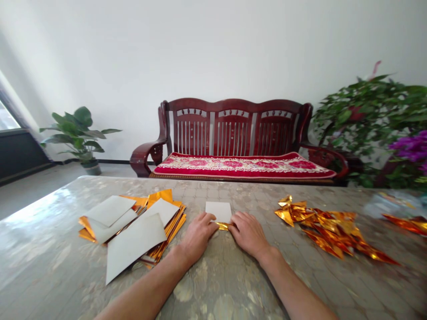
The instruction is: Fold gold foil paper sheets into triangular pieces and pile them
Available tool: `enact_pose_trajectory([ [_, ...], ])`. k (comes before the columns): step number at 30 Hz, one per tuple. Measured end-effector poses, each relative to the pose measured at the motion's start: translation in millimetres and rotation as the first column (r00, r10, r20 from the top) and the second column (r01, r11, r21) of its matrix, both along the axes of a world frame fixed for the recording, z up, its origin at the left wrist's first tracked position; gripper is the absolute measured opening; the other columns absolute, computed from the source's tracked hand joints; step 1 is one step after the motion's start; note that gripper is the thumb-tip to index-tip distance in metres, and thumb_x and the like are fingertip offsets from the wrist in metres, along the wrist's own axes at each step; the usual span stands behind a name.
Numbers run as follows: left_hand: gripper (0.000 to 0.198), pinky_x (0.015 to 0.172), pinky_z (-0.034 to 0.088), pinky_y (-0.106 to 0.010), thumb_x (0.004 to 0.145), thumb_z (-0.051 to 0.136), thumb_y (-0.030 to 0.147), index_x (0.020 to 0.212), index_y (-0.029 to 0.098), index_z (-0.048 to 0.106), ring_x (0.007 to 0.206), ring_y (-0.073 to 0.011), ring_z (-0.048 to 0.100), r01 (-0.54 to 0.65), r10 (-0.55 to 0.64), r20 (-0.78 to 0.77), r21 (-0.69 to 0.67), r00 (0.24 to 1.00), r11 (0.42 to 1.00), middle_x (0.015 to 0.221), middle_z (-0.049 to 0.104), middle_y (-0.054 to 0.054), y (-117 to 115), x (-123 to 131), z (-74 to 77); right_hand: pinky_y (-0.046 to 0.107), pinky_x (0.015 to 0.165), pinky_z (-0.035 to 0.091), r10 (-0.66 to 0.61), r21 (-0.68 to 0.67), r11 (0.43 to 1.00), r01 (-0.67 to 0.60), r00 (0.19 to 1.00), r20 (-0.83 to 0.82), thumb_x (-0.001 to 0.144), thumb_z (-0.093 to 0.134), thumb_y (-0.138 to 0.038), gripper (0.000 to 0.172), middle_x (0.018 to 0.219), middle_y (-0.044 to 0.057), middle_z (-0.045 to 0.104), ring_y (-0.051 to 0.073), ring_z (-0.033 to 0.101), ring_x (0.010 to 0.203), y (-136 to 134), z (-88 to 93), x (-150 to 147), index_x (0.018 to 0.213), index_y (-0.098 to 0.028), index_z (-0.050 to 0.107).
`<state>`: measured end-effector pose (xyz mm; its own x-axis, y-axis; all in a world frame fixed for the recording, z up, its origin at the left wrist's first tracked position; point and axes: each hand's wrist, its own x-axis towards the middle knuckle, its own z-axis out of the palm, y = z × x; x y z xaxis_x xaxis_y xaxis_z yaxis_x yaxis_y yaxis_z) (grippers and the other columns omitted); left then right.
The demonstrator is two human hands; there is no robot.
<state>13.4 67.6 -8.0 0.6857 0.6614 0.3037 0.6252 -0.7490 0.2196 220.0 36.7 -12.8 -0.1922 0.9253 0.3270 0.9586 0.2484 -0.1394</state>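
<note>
A sheet of foil paper point(218, 210) lies white side up in the middle of the table, its near edge turned over so that a gold strip shows. My left hand point(201, 230) pinches the left end of that strip between thumb and fingers. At the strip's right end, my right hand point(249, 232) grips in the same way. To the left is a loose stack of foil paper sheets point(136, 242), some white side up, others gold. Folded gold foil pieces point(328, 224) are heaped to the right of my right hand.
The table point(220, 284) has a patterned, glossy cover. A clear plastic bag point(393, 204) and more foil point(408, 223) lie at its right edge. Beyond stands a dark red wooden bench point(233, 124), with potted plants point(78, 133) at left and leafy plants point(370, 115) at right.
</note>
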Motion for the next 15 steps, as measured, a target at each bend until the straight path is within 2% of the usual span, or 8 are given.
enact_pose_trajectory([
  [2, 0.025, 0.09, 0.043, -0.028, 0.096, 0.045, 0.016, 0.104, 0.025, 0.067, 0.102, -0.0182, 0.053, 0.055, -0.056, -0.02, -0.038, 0.998, 0.998, 0.104, 0.064, -0.003, -0.1, 0.1, -0.2, 0.029, 0.074, 0.032, -0.003, 0.002, 1.0, 0.003, 1.0, 0.002, 0.091, 0.055, -0.027, 0.011, 0.089, 0.002, 0.061, 0.018, 0.053, 0.087, 0.2, -0.4, 0.0, 0.082, -0.022, 0.059],
  [4, 0.024, 0.087, 0.044, -0.028, 0.096, 0.045, 0.016, 0.105, 0.024, 0.066, 0.1, -0.0183, 0.054, 0.059, -0.062, -0.061, -0.043, 0.996, 0.997, 0.1, 0.065, -0.003, -1.3, 0.1, 0.0, 0.029, 0.074, 0.032, -0.007, 0.002, 1.0, 0.007, 1.0, 0.0, 0.091, 0.056, -0.028, 0.011, 0.088, 0.002, 0.061, 0.018, 0.053, 0.088, 0.8, -1.1, 0.3, 0.082, -0.022, 0.059],
  [11, 0.025, 0.086, 0.044, -0.032, 0.097, 0.045, 0.021, 0.117, 0.026, 0.06, 0.096, -0.0206, 0.056, 0.02, -0.019, -0.206, 0.006, 0.978, 1.0, 0.101, 0.063, -0.004, -13.1, 0.5, 7.6, 0.029, 0.076, 0.031, -0.028, 0.009, 1.0, 0.028, 0.999, 0.024, 0.092, 0.052, -0.028, 0.015, 0.089, 0.003, 0.063, 0.018, 0.053, 0.088, 3.0, -1.8, 2.0, 0.081, -0.021, 0.059],
  [15, 0.028, 0.085, 0.045, -0.034, 0.097, 0.045, 0.022, 0.122, 0.028, 0.057, 0.097, -0.0217, 0.056, 0.038, -0.034, -0.223, 0.015, 0.974, 0.999, 0.103, 0.063, -0.004, -15.9, -0.1, 8.8, 0.029, 0.074, 0.03, -0.039, 0.029, 0.999, 0.037, 0.997, 0.06, 0.097, 0.043, -0.026, 0.026, 0.085, 0.002, 0.064, 0.017, 0.053, 0.085, 2.5, 0.1, 2.9, 0.078, -0.021, 0.06],
])
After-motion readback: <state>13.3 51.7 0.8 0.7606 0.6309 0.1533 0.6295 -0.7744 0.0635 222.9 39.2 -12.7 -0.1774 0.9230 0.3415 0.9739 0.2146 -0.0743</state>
